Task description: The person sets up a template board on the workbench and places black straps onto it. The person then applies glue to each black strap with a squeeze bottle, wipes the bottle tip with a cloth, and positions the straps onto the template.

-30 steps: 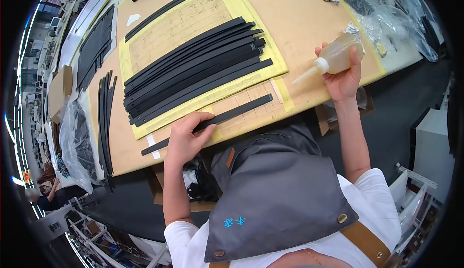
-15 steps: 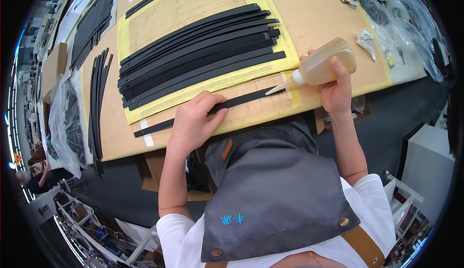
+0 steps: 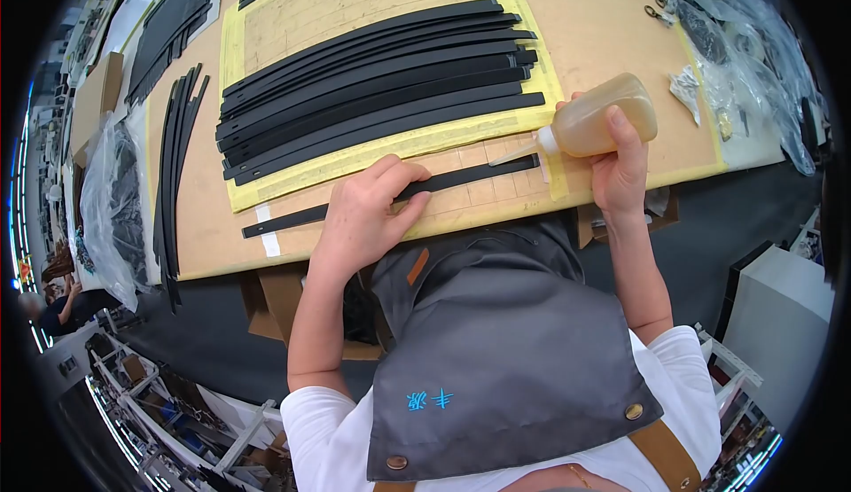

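In the head view, my left hand (image 3: 368, 213) has thumb and fingers closed on a narrow black strip (image 3: 470, 175) near the front edge of the table. The strip lies flat, its left end across a piece of white tape. My right hand (image 3: 619, 168) grips a translucent squeeze bottle (image 3: 612, 115) holding a yellowish liquid. The bottle is tilted, its thin nozzle (image 3: 514, 153) pointing left and down. The nozzle tip is at the strip, a little left of its right end; whether it touches cannot be made out.
A row of black strips (image 3: 381, 93) lies on a yellow-edged board (image 3: 545, 75) beyond my hands. More strips (image 3: 177, 173) overhang the table's front left edge. Clear plastic bags (image 3: 753, 40) and metal rings lie at right. A cardboard box (image 3: 270, 310) is below. Another person (image 3: 62, 310) is far left.
The view has shifted slightly. My right hand has moved the nozzle tip a little left along the strip, away from its right end. My left hand still holds the strip.
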{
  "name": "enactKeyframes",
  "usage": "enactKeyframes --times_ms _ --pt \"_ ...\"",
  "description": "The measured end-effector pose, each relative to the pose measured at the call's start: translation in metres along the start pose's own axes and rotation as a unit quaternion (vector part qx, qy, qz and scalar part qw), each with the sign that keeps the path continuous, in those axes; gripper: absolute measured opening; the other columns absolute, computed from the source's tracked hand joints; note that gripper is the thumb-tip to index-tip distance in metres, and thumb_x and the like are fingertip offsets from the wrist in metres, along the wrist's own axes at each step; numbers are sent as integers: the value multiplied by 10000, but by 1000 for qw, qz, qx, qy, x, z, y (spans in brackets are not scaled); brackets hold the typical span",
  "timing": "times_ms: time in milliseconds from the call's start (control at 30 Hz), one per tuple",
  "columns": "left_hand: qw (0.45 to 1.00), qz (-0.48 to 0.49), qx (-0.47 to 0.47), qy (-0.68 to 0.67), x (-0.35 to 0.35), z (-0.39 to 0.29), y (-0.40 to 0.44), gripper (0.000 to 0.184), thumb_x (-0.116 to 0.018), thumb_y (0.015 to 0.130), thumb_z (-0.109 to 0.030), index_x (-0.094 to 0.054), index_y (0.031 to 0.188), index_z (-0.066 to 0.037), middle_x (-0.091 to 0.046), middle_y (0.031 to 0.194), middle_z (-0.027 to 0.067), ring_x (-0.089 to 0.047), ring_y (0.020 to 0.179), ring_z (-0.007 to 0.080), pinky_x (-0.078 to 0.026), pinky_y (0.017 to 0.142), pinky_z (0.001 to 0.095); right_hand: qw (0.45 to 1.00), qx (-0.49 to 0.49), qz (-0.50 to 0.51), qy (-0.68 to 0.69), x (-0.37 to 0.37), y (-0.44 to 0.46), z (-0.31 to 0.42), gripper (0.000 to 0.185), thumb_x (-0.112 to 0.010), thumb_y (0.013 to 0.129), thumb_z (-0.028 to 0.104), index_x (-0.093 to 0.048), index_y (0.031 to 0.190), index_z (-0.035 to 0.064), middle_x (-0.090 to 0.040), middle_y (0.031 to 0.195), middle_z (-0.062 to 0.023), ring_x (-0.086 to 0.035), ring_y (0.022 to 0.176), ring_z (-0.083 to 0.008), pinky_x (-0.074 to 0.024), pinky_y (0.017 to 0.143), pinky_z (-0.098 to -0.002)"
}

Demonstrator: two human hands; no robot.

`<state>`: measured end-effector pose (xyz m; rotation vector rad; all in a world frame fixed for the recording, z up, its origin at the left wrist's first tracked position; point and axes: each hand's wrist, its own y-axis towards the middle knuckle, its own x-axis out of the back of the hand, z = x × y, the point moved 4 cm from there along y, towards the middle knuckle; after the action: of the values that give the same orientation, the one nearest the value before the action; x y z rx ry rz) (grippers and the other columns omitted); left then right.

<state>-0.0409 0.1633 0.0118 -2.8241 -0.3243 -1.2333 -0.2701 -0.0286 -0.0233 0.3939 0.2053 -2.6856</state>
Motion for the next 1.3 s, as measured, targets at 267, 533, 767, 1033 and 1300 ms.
enactKeyframes --times_ms 267,533,767,1033,1300 --pt "1000 -5 1 -5 -1 2 0 157 -733 820 -106 -678 964 -72 -650 861 60 -637 665 242 -496 587 335 1000 -16 12 7 4 0 -3 530 -612 953 360 -508 1297 -29 -632 1202 -200 -651 1134 -342 -522 994 -432" --pt "1000 -1 4 -5 -1 2 0 152 -732 825 -109 -679 961 -68 -655 869 61 -642 664 239 -501 591 334 1000 -14 7 4 1 0 -1 544 -612 947 363 -494 1310 -25 -634 1189 -198 -652 1131 -343 -512 1006 -444" --pt "1000 -2 9 -12 -1 2 0 157 -733 824 -109 -682 967 -68 -658 869 59 -637 643 232 -503 586 327 1000 -22 13 12 3 -2 0 531 -608 948 362 -502 1298 -23 -634 1190 -195 -654 1122 -341 -500 1012 -440" --pt "1000 -2 8 -11 -1 1 1 164 -734 820 -106 -682 971 -69 -653 858 61 -632 634 231 -500 584 327 1000 -15 -17 9 4 -1 1 538 -619 941 374 -518 1284 -28 -631 1198 -194 -651 1131 -328 -501 1011 -432" --pt "999 -19 -28 0 -12 -10 9 172 -746 809 -94 -693 970 -62 -645 844 59 -634 654 233 -502 578 318 997 -50 -10 61 4 -6 6 543 -623 936 405 -524 1289 4 -640 1172 -195 -656 1108 -352 -533 967 -442"
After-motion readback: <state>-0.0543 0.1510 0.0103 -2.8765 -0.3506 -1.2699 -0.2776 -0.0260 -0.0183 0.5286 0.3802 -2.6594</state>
